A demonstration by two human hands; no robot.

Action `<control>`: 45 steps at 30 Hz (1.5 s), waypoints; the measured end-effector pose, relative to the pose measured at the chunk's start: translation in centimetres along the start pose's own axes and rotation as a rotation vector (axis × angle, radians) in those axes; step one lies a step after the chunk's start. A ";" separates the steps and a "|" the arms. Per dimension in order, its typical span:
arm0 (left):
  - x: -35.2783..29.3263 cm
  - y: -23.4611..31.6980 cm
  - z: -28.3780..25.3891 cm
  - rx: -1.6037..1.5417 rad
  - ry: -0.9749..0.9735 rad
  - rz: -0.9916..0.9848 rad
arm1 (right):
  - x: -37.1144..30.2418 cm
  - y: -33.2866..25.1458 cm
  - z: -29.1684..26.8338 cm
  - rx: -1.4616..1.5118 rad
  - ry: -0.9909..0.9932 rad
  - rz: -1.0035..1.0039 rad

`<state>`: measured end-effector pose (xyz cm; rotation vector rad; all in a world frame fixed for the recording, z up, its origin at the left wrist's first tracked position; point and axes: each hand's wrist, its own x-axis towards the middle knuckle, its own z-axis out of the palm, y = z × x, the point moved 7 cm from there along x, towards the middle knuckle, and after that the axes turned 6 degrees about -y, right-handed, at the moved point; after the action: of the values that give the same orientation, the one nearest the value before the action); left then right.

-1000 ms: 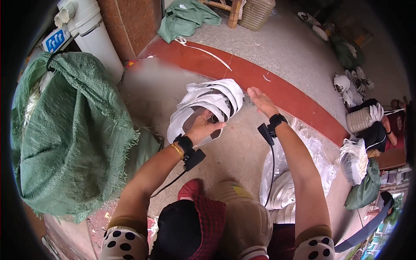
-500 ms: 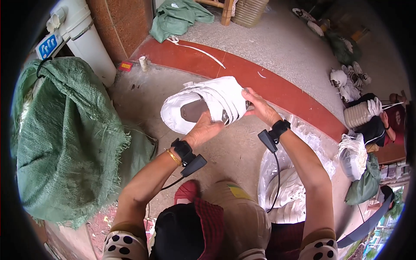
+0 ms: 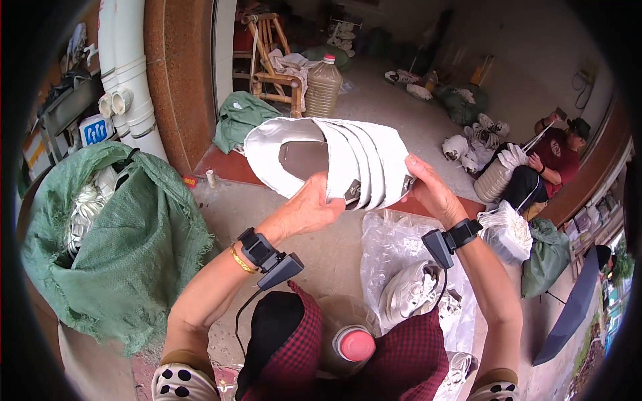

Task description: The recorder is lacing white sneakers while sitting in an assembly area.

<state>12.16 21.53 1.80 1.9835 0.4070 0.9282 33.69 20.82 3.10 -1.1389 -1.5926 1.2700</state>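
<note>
Between my hands is a nested stack of several white shoe uppers (image 3: 344, 157), held up sideways with their layered edges toward the right. My left hand (image 3: 311, 206) grips its near edge, thumb on top and fingers partly hidden beneath. At the right end, my right hand (image 3: 431, 188) is closed on the edges of the stack. More white laced shoe uppers (image 3: 409, 293) lie on a clear plastic sheet (image 3: 376, 244) below my right forearm. A large plastic jug with a red cap (image 3: 356, 345) stands between my knees.
At the left sits a green woven sack (image 3: 127, 267) with white uppers inside. Beyond are white pipes (image 3: 127, 60), a bamboo chair (image 3: 275, 67) and a ribbed jug (image 3: 324, 90). Another person (image 3: 555, 157) sits at the right, near white bundles and a dark umbrella (image 3: 568, 311).
The view has tilted upward, showing more of the room. My hands still hold the stack, which now looks larger and turned more side-on. The jug's red cap has come into view.
</note>
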 end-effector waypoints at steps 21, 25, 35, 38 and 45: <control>-6.7 12.2 5.6 -1.140 -0.134 0.070 | -20.3 -24.2 12.8 -0.660 0.100 -0.329; -11.0 15.7 9.4 -1.210 -0.063 0.001 | -22.2 -25.5 18.5 -0.941 -0.050 -0.535; -11.6 9.5 7.1 0.150 0.003 -0.298 | -20.1 -2.1 19.6 -0.522 -0.023 0.076; -12.8 10.9 9.9 0.284 -0.229 -0.248 | -20.1 -1.8 20.6 -0.269 -0.090 0.076; -14.4 9.4 10.3 0.148 -0.180 -0.115 | -35.5 -1.1 11.8 0.077 -0.158 0.545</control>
<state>9.50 1.79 -0.39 2.1332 0.4938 0.6571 32.63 -16.44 0.35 -1.5151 -1.3698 1.7909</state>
